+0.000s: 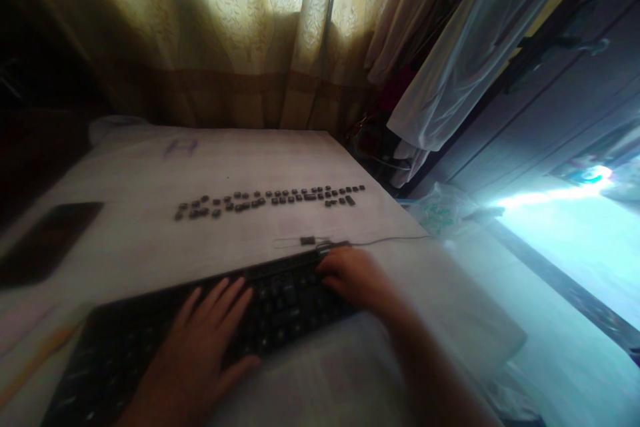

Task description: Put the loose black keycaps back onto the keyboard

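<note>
A black keyboard (280,310) lies slanted across the near part of a white-covered table (150,240). My left hand (200,347) rests flat on the keyboard's middle, fingers stretched out and apart. My right hand (353,277) is curled over the keyboard's far right end, fingers bent down onto it; what they grip, if anything, is hidden. A row of loose dark keycaps (270,200) lies on the table beyond the keyboard. A thin cable (380,240) with a small connector runs from the keyboard's right end toward the table edge.
A dark flat phone-like slab (47,240) lies at the table's left. Patterned curtains (225,33) hang behind the table. Clothes (450,60) hang at the right, with a plastic bag (440,210) beside the table's right edge. The floor at right is brightly lit.
</note>
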`<move>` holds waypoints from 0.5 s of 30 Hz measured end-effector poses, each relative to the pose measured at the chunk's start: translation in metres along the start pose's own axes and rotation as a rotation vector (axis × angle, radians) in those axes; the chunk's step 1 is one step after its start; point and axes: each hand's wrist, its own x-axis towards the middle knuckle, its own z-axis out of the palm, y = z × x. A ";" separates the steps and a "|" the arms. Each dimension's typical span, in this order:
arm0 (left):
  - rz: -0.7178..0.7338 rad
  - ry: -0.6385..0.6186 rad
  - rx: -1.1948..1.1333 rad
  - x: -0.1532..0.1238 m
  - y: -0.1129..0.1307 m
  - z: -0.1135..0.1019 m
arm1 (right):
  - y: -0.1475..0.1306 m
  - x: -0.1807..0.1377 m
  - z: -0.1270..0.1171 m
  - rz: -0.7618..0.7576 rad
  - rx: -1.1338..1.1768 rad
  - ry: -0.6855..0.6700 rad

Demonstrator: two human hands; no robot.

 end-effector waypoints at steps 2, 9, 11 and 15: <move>-0.011 -0.018 -0.020 0.001 0.000 -0.001 | -0.001 0.000 -0.002 0.031 -0.033 -0.018; -0.030 -0.061 -0.040 0.001 0.001 -0.004 | 0.008 -0.003 0.005 -0.057 0.044 0.038; -0.025 -0.047 -0.034 0.000 0.001 -0.003 | 0.008 -0.005 0.009 -0.094 0.070 0.077; 0.001 -0.003 -0.012 0.000 0.000 0.000 | 0.006 -0.007 0.014 -0.129 0.068 0.106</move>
